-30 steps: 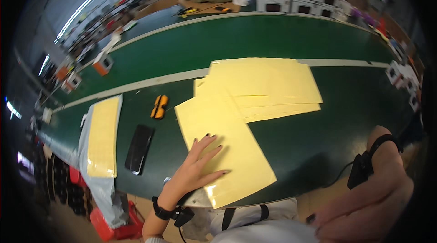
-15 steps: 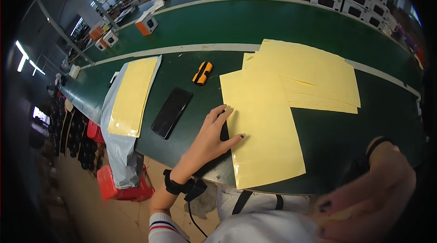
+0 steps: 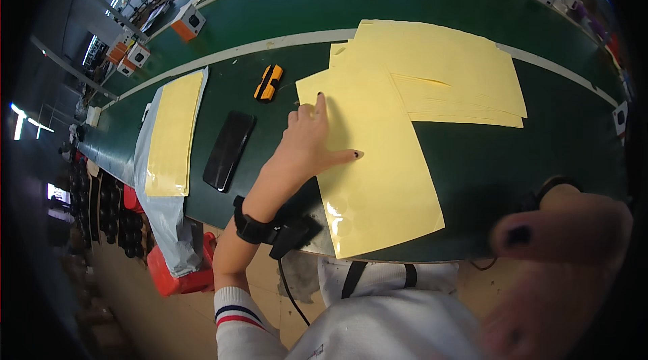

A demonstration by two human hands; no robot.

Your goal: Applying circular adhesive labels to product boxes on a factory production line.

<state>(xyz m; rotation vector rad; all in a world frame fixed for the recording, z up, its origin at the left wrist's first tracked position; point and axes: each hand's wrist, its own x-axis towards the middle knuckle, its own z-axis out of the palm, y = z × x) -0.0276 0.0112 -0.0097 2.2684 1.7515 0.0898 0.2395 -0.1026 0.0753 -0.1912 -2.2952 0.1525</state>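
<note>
My left hand (image 3: 304, 141) lies on the left side of a yellow sheet (image 3: 378, 164), index finger and thumb stretched out, the other fingers partly bent; nothing shows in its grip. The sheet slants toward the table's near edge, and round clear marks shine at its lower left corner. Its far part meets a fanned stack of yellow sheets (image 3: 459, 56). Close at the lower right, my right hand (image 3: 560, 238) is raised off the table, smeared by motion; whether it holds anything cannot be made out.
Left of the sheet lie a black phone (image 3: 229, 151) and an orange-and-black tool (image 3: 268, 83). Further left, more yellow sheets (image 3: 174, 134) rest on a grey plastic bag (image 3: 169, 225) hanging over the edge above a red stool (image 3: 162, 272). Boxes (image 3: 187, 20) stand beyond on the green surface.
My left hand has slid farther up the sheet, its index finger now pointing away from me. My right hand has risen and changed its pose. The whole view has shifted.
</note>
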